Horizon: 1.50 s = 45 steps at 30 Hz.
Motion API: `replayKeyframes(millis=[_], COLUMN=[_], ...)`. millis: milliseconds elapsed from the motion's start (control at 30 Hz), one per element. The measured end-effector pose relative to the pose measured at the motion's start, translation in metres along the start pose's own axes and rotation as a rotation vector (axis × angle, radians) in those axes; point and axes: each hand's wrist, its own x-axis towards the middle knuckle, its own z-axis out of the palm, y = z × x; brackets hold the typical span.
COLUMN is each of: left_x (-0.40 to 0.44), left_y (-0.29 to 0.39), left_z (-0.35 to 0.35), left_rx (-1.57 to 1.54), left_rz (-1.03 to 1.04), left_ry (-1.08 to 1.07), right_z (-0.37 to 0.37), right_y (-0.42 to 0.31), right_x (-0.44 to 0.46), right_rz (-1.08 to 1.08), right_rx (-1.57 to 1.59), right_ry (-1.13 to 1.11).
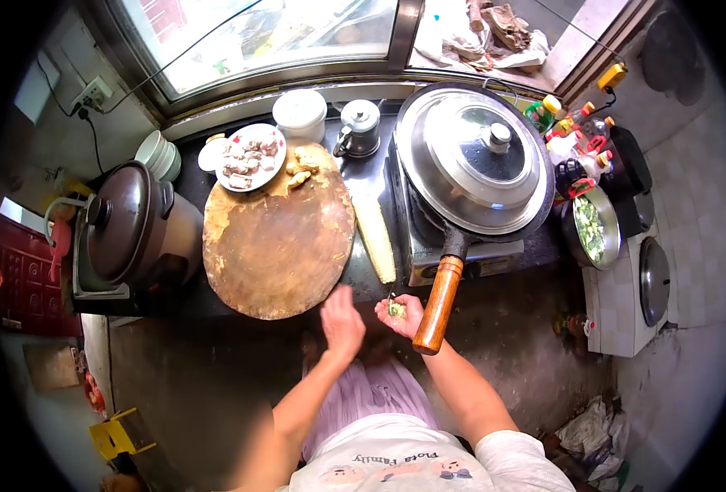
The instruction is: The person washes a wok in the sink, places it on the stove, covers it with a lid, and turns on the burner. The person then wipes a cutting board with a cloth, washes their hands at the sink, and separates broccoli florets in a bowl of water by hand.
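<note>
1. From where I stand, the chopped greens (397, 311) sit in a small heap in the right hand (406, 317), just off the right side of the chopping board's near edge. The hand is cupped palm-up, holding them.
2. The left hand (343, 321) is at the near edge of the chopping board (277, 238), fingers extended and somewhat blurred. I see nothing in its grasp; whether it touches the wood, I can't tell.
3. Well right of the board, a metal bowl (612, 221) holds more cut greens. I'd judge most of that cutting done, with this handful still outside the bowl.
4. At the board's far edge lies ginger (301, 168) in knobs, apparently not cut yet.
5. Beside it, at the board's far left, a plate (279, 160) carries meat (250, 160) already in pieces.
6. Right of the board, past a long pale thing (373, 234) I can't identify, the pan's lid (437, 156) is on, so its contents are hidden.
7. Left of the board stands a big lidded cooker (174, 239).
</note>
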Motion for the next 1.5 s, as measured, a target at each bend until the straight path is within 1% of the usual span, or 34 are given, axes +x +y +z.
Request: replayKeyframes(millis=[67,133,167,200,267,300,333,400,433,500,533,567,600,667,700,733,800,867,900,933,1000,1033,1067,1100,1167,1200,1233,1267,1300,1333,1400,1433,1467,1500], left_x=[-0.003,-0.016,-0.026,-0.035,-0.041,-0.035,-0.024,0.0,0.006,-0.008,-0.012,-0.023,-0.02,-0.008,0.012,0.025,0.025,-0.001,-0.02,-0.039,-0.048,-0.043,-0.035,-0.021,0.015,0.024,0.027,0.021,0.018,0.011,-0.043,-0.051,-0.061,-0.067], left_y=[-0.014,0.002,0.012,0.024,0.045,0.044,0.045,0.046,0.044,0.044,0.052,0.059,0.054,0.038,0.033,0.019,0.0,0.014,0.026,0.039,0.044,0.039,0.033,0.023,0.01,0.002,-0.006,-0.007,0.008,0.022,0.019,0.02,0.019,0.014], left_z=[0.012,0.029,0.036,0.04,0.032,0.04,0.038,0.038,0.04,0.05,0.041,0.027,0.028,0.027,0.018,0.025,0.043,0.046,0.043,0.039,0.029,0.024,0.018,0.021,0.016,0.021,0.029,0.038,0.025,0.009,0.011,-0.006,-0.026,-0.043], left_rx=[0.125,0.126,-0.02,-0.214,-0.291,-0.269,-0.256,-0.159,-0.101,-0.147,-0.169,-0.293,-0.291,-0.281,-0.189,-0.015,0.085,-0.089,-0.198,-0.303,-0.491,-0.436,-0.38,-0.331,-0.19,-0.143,-0.084,0.014,-0.01,-0.038,-0.357,-0.405,-0.455,-0.505], left_rz=[0.017,-0.023,-0.002,0.054,0.246,0.271,0.207,0.2,0.264,0.312,0.333,0.269,0.279,0.298,0.229,0.229,0.162,0.102,0.209,0.317,0.149,0.137,0.123,0.143,0.139,0.125,0.119,0.215,0.189,0.156,0.427,0.366,0.308,0.25], left_ry=[0.015,0.114,0.097,-0.003,-0.118,-0.04,-0.035,-0.005,0.006,-0.247,-0.376,-0.383,-0.267,-0.034,0.035,0.205,0.221,-0.194,-0.174,-0.165,-0.156,-0.127,-0.099,0.001,0.012,0.002,-0.038,0.005,-0.298,-0.603,-0.358,-0.299,-0.236,-0.17], right_z=[-0.002,0.0,0.001,-0.001,-0.007,-0.006,-0.004,0.003,0.007,0.007,0.01,0.012,0.026,0.015,0.01,0.007,0.006,0.007,-0.012,-0.011,-0.014,-0.019,-0.023,-0.026,-0.014,0.001,-0.002,-0.006,-0.005,-0.008,-0.011,0.007,0.014,0.017], right_y=[-0.003,-0.004,-0.005,-0.004,0.0,-0.001,0.001,0.003,0.002,-0.001,0.001,-0.001,0.0,-0.007,-0.009,-0.009,-0.009,-0.007,-0.005,-0.003,-0.005,-0.006,-0.012,-0.009,-0.008,-0.003,0.0,0.003,0.009,0.014,0.017,0.022,0.028,0.034], right_x=[0.004,0.003,0.002,0.001,0.001,0.0,-0.004,-0.012,-0.016,-0.013,-0.013,-0.016,-0.025,-0.017,-0.013,-0.011,-0.008,-0.009,0.003,0.001,-0.004,0.0,0.003,0.012,0.02,0.013,0.016,0.019,0.018,0.032,0.021,0.0,-0.006,-0.009], right_rz=[0.06,0.07,0.072,0.034,-0.038,-0.053,-0.065,-0.09,-0.105,-0.136,-0.148,-0.138,-0.128,-0.016,0.042,-0.003,-0.001,0.019,-0.149,-0.211,-0.155,-0.155,-0.108,-0.195,-0.076,-0.06,-0.085,-0.112,-0.151,-0.253,-0.314,-0.212,-0.199,-0.163], right_rx=[0.008,-0.057,-0.089,-0.127,-0.205,-0.208,-0.208,-0.214,-0.218,-0.202,-0.179,-0.221,-0.262,-0.157,-0.106,-0.179,-0.166,-0.126,-0.29,-0.255,-0.192,-0.16,-0.322,-0.478,-0.325,-0.238,-0.195,-0.153,-0.138,-0.089,-0.373,-0.388,-0.419,-0.471], right_ry=[-0.037,-0.018,-0.007,-0.014,-0.032,-0.018,-0.002,0.027,0.04,0.045,0.041,0.089,0.137,0.053,0.013,0.029,0.035,0.032,0.067,0.126,0.105,0.041,-0.014,0.009,0.122,0.179,0.16,0.137,0.09,0.155,0.2,0.186,0.174,0.109])
